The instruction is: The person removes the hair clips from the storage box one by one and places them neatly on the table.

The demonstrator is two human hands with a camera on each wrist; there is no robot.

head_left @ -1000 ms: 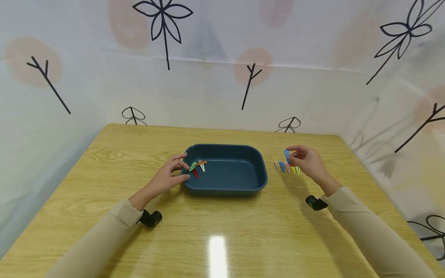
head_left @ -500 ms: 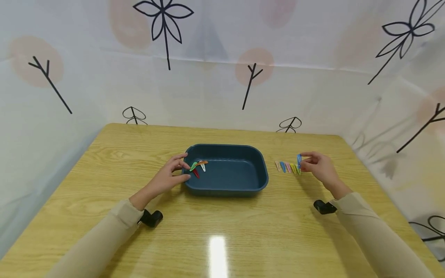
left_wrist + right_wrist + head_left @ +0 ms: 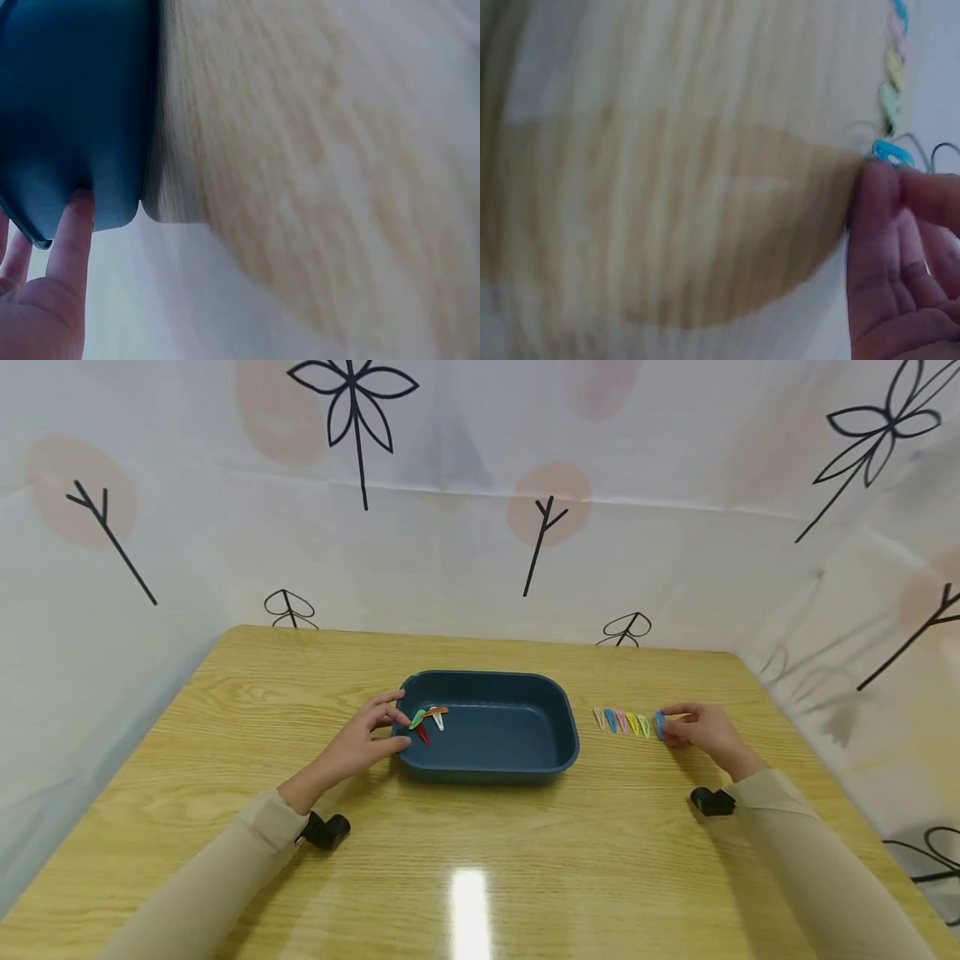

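My left hand (image 3: 369,731) grips the left end of a dark blue rectangular bin (image 3: 487,774), fingers over the rim; in the left wrist view the thumb (image 3: 73,240) lies against its wall. Inside, by that hand, are a green hair clip (image 3: 417,718), an orange one (image 3: 436,711), a white one (image 3: 438,722) and a red one (image 3: 423,734). To the right of the bin, my right hand (image 3: 705,729) pinches a blue hair clip (image 3: 660,725) between thumb and fingertips, close over the table. In the right wrist view this blue clip (image 3: 891,152) shows at the fingertips.
A row of hair clips lies between bin and right hand: beige (image 3: 598,718), blue (image 3: 611,720), pink (image 3: 622,721), yellow (image 3: 633,723) and light green (image 3: 644,727). The wooden table (image 3: 480,835) meets a patterned cloth backdrop (image 3: 450,560) behind.
My right hand has moved right and down with the blue hair clip, from above the row to its right end. The left hand has stayed on the bin.
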